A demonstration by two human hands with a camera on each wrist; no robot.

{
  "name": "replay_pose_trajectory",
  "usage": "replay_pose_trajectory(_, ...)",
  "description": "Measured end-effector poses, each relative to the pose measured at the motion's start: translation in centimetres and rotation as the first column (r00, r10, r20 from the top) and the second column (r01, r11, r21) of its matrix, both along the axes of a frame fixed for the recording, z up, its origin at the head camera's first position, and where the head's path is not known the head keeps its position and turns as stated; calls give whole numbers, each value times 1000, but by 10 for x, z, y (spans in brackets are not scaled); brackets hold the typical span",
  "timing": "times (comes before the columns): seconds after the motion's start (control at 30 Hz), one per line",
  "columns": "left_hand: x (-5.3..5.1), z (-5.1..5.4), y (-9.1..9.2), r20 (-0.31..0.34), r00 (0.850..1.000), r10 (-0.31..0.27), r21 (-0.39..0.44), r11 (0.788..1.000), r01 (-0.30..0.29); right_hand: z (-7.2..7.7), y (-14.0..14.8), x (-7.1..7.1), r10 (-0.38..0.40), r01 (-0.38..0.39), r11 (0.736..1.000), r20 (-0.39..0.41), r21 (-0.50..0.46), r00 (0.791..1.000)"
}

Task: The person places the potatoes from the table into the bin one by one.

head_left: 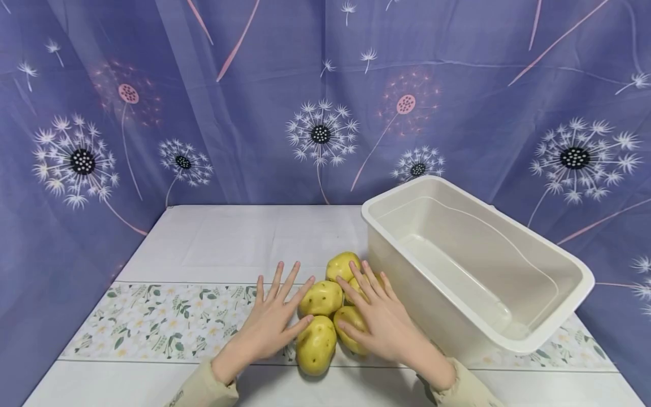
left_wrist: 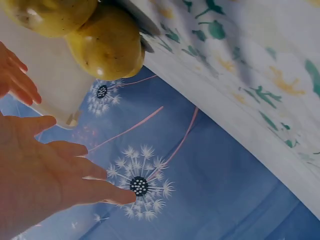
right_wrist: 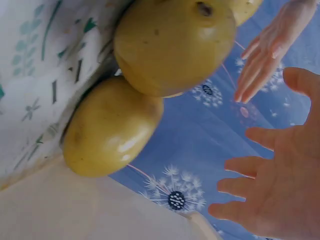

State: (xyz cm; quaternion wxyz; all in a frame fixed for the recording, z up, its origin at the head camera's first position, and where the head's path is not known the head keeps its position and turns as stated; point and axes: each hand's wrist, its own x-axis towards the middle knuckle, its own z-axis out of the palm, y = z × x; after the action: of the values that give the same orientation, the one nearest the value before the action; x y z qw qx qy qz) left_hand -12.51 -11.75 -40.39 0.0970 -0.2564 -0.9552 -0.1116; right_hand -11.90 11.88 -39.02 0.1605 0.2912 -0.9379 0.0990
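Note:
Several yellow potatoes point(head_left: 316, 346) lie bunched together on the table, left of a cream plastic tub. My left hand point(head_left: 272, 325) is spread flat, palm down, at the left side of the bunch, its fingers straight and holding nothing. Over the right side of the bunch my right hand point(head_left: 383, 325) is spread too, partly covering the potatoes there. Both wrist views show gaps between hand and potatoes: the left hand point(left_wrist: 55, 175) and the right hand point(right_wrist: 280, 175) are above the potatoes point(left_wrist: 107, 42), apart from them.
The cream tub point(head_left: 422, 271) stands at the right, with no items visible inside. A white cloth with a floral band point(head_left: 168, 322) covers the table. Behind and at the sides hangs a purple-blue curtain point(head_left: 254, 141) with dandelion prints.

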Motion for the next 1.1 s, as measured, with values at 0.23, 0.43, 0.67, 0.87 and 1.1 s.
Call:
replay_pose_trajectory(0.23,5,5,3,3,1000,-21,-3,1000,21,10,4,14,25,-26,999,-43,-18,999)
replay_pose_trajectory(0.43,7,8,5,-3,998,-63,34,997,63,23,9,24,31,-33,999,-101,-15,994)
replay_pose_trajectory(0.67,8,10,7,-15,994,-108,78,991,109,35,23,31,38,-43,999,-146,-30,989)
replay_pose_trajectory(0.87,8,11,8,25,989,-143,133,981,138,50,43,43,36,-44,998,-156,-46,987)
replay_pose_trajectory(1.1,4,7,5,59,975,-214,187,962,200,63,70,60,17,-44,991,-205,-128,979)
